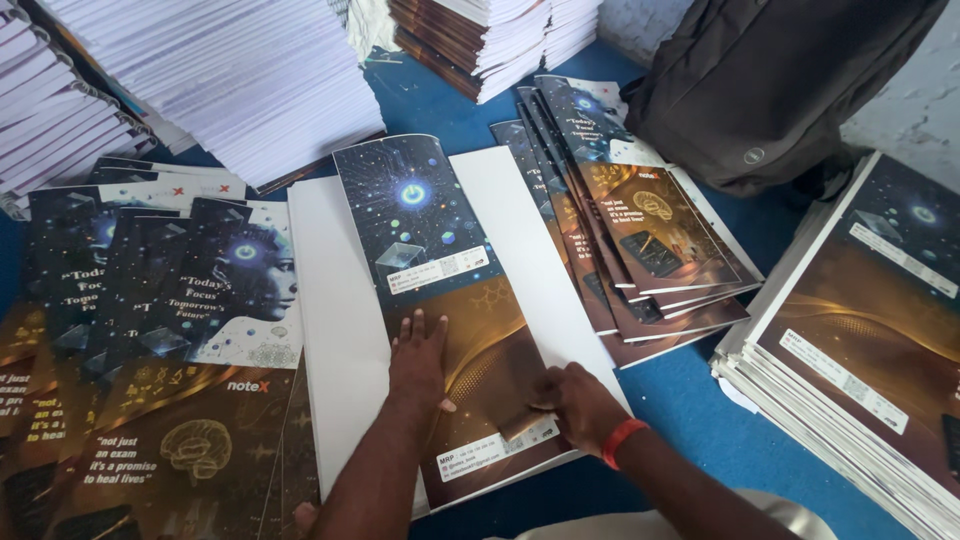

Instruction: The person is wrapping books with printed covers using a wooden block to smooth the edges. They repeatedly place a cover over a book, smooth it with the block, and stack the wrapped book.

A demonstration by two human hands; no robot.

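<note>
1. the printed cover sheet (440, 300) lies across a white paper block (335, 330) on the blue table (690, 400), its long axis running away from the person and tilted a little to the left at the far end.
2. the left hand (418, 358) rests flat on the near half of the cover, fingers spread wide and pointing away, pressing and holding nothing.
3. the right hand (578, 402), with an orange wristband (622, 440), sits just right of it at the cover's near right edge; its fingers are curled narrow around a small flat tool (528, 422) that touches the sheet.
4. both forearms come in from the bottom edge, converging on the cover; the right hand is nearer the edge.
5. fanned covers (640, 230) lie to the right, more covers (160, 330) to the left.
</note>
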